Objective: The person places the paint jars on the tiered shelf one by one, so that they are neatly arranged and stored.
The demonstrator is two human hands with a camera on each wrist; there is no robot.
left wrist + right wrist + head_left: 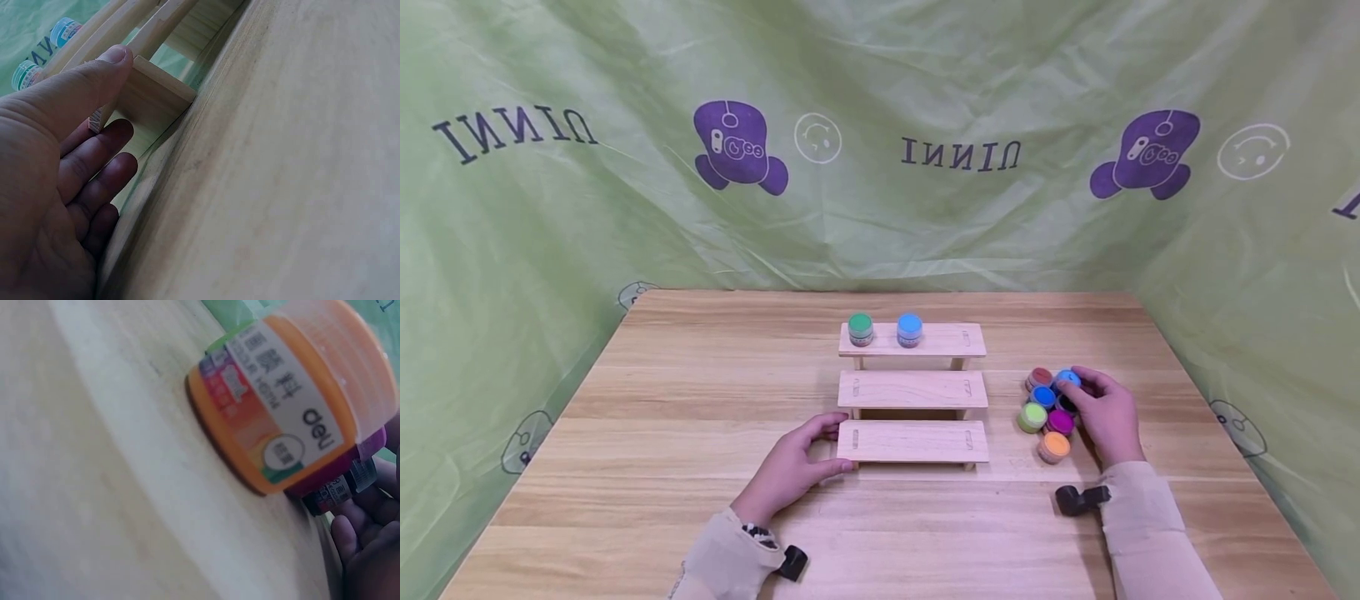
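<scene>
A three-step wooden stand (913,442) occupies the middle of the table. My left hand (793,462) holds the left end of its lowest step, thumb in front and fingers behind; the left wrist view shows the thumb at the board's corner (156,81). On the top step are a green paint jar (861,330) and a light blue paint jar (909,331). To the right, my right hand (1108,421) pinches a blue paint jar (1067,381) at the back of a cluster. An orange paint jar (269,406) largely blocks the right wrist view, hiding the pinched jar.
Beside the pinched jar stand a brown-red jar (1040,380), a darker blue jar (1042,397), a light green jar (1032,417), a magenta jar (1060,422) and a black jar (1066,404), close together. A green printed cloth (880,225) hangs behind the wooden table (700,375).
</scene>
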